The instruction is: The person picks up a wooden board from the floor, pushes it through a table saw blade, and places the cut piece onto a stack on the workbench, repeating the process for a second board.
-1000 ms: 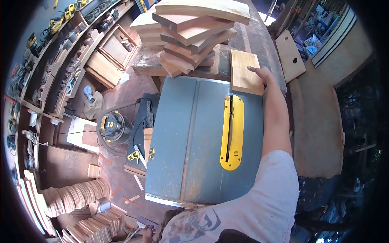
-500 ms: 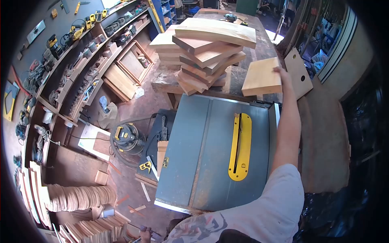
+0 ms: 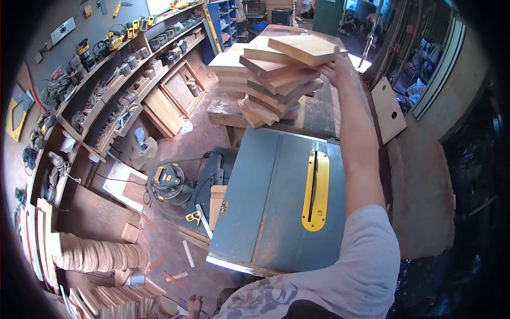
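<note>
My right hand (image 3: 332,70) grips the right end of a pale wooden board (image 3: 307,49) at the top of a pile. The board lies askew, its right end under my fingers. Beneath it are several thick boards (image 3: 268,68), fanned at different angles on the workbench (image 3: 321,119). A second stack of pale boards (image 3: 229,77) stands against the left of the pile. Low in the view, my left hand (image 3: 195,304) hangs beside my body. Its fingers look curled around something thin that I cannot make out.
A table saw (image 3: 284,212) with a yellow insert (image 3: 317,199) and its blade slot lies before me. Left are a shop vacuum (image 3: 169,181), tool shelves (image 3: 114,87) and cut wood pieces (image 3: 103,252). A panel with holes (image 3: 387,109) leans at right.
My right hand has moved up and left with the board, from beside the pile to its top. The left hand stays low, shifting slightly. The view has shifted a little.
</note>
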Tool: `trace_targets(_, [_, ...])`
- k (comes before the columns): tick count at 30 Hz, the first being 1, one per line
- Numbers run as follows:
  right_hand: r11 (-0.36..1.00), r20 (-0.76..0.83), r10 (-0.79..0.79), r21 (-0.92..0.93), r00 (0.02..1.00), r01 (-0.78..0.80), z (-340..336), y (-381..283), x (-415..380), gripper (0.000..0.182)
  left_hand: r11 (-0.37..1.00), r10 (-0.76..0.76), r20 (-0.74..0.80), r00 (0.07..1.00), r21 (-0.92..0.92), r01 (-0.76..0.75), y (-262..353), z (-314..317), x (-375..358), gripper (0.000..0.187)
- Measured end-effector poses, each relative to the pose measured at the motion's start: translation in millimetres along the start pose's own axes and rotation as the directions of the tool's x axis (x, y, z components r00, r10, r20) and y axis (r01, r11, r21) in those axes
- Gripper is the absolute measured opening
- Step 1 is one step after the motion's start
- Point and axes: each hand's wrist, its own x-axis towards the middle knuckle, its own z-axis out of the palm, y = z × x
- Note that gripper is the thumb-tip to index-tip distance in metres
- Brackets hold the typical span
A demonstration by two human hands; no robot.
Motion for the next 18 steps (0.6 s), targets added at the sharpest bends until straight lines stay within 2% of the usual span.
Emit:
trace_targets(3, [0.979, -0.016, 0.005, -0.205, 1.0, -0.009, 26, 21, -16, 0.089, 0.996, 0.006, -0.046, 0.999, -0.09, -0.01, 3, -14, -3, 0.058])
trace_targets(5, [0.972, 0.142, -0.053, -0.221, 0.988, 0.084, 25, 9, -50, 0.087, 0.993, -0.027, -0.063, 0.998, -0.116, 0.019, -4, -16, -6, 0.057])
trace_targets(7, [0.963, 0.274, -0.117, -0.204, 0.955, 0.176, 9, -3, -92, 0.08, 0.993, -0.07, 0.02, 0.997, -0.089, 0.071, -27, -16, -7, 0.056])
trace_targets(8, [0.939, 0.259, -0.132, -0.276, 0.957, 0.205, 4, -12, -124, 0.076, 0.994, -0.09, 0.064, 0.994, -0.058, 0.094, -39, -20, -3, 0.055])
trace_targets(11, [0.855, 0.185, -0.183, -0.455, 0.966, 0.249, -33, -42, -254, 0.064, 0.98, -0.061, 0.286, 0.956, 0.2, 0.003, -58, -41, 25, 0.057])
trace_targets(14, [0.683, 0.094, -0.28, -0.68, 0.955, 0.267, -94, -42, -440, 0.065, 0.897, -0.069, 0.499, 0.864, 0.41, -0.165, -49, -80, 69, 0.059])
trace_targets(15, [0.678, 0.038, -0.299, -0.694, 0.953, 0.241, -119, -34, -506, 0.06, 0.87, -0.107, 0.542, 0.834, 0.457, -0.185, -39, -96, 84, 0.059])
trace_targets(16, [0.836, -0.007, -0.278, -0.495, 0.96, 0.238, -153, -19, -572, 0.058, 0.848, -0.158, 0.566, 0.809, 0.498, -0.182, -25, -109, 95, 0.06])
trace_targets(17, [0.931, -0.046, -0.279, -0.257, 0.959, 0.259, -195, 4, -643, 0.056, 0.823, -0.217, 0.578, 0.787, 0.542, -0.17, -11, -120, 106, 0.061])
trace_targets(18, [0.952, -0.083, -0.304, 0.002, 0.949, 0.305, -234, 34, -717, 0.054, 0.794, -0.269, 0.576, 0.772, 0.586, -0.161, 8, -128, 112, 0.061])
